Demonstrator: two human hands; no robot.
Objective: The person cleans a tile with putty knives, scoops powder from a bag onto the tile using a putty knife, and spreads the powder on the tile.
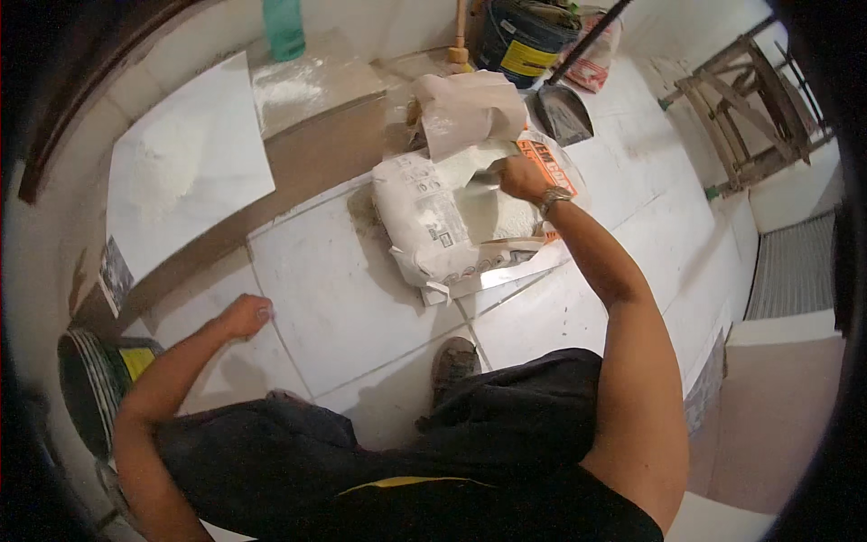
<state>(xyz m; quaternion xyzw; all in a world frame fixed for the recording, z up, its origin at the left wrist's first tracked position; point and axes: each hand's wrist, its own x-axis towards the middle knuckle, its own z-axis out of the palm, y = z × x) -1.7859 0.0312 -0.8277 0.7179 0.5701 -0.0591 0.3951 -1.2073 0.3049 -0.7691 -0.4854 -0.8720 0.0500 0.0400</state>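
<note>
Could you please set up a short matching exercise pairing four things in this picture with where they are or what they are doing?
Things:
1. right hand
2. left hand
3. green bottle
4. shovel

Places or states:
A. lying on the floor behind the sack
B. closed in a fist over the floor tiles
C. holding a trowel inside the open white sack
D. standing on the dusty box

Pairs: 1-C, 2-B, 3-D, 4-A

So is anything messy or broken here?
Yes. The big white sack on the floor is torn open on top, where the right hand digs in with a trowel. White powder is also spilled on the cardboard box behind it.
</note>
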